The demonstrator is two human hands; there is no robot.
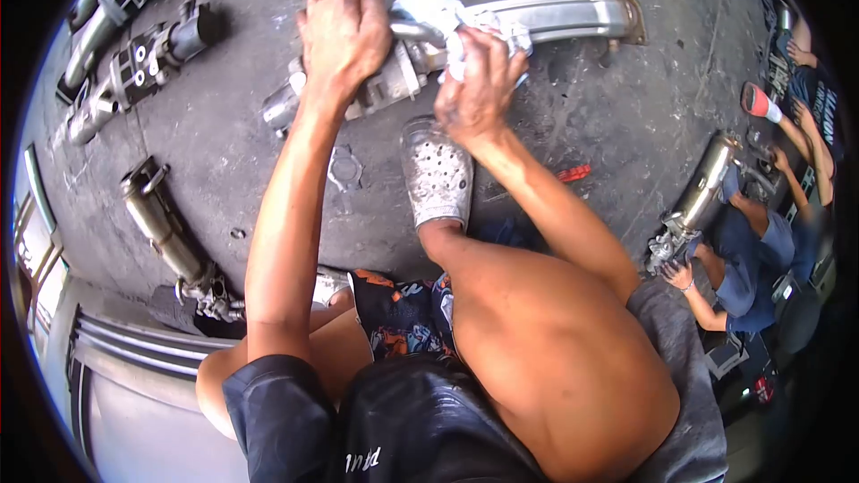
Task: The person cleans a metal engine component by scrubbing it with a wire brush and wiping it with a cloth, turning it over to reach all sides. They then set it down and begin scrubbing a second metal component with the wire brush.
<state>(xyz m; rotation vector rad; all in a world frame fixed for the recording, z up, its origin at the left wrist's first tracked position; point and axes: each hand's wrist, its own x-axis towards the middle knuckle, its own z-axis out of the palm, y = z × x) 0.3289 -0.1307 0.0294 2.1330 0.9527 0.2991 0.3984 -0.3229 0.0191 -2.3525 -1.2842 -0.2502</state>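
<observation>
Squatting over a rough, stained concrete floor (573, 116), the person fills the lower frame: a dark shirt at 6 o'clock, patterned shorts (403, 313) and a bare knee just above it. A perforated, speckled grey clog (437, 174) sits near centre, sole flat on the concrete.

Beyond the clog, at 12 o'clock, lies a long metal pipe assembly (555, 16). Its right portion is a smooth, dull-silver flattened tube ending in a flange; its left portion is a blocky cast housing with a cylindrical end. The left hand (344, 31) lies palm-down over the housing, fingers curled over its top in a steadying grip. The right hand (479, 89) is clenched around a crumpled white cloth (438, 9), pressing it against the tube where tube and housing meet.

At 9 o'clock a second cylindrical pipe (165, 228), tarnished and fitted with a valve cluster, rests on the floor. At 10 to 11 o'clock lie further dark cast parts (143, 58).

At 3 o'clock, well apart, another person in blue clothing (761, 250) crouches beside a polished tube (702, 188). A small red object (573, 173) lies between.
</observation>
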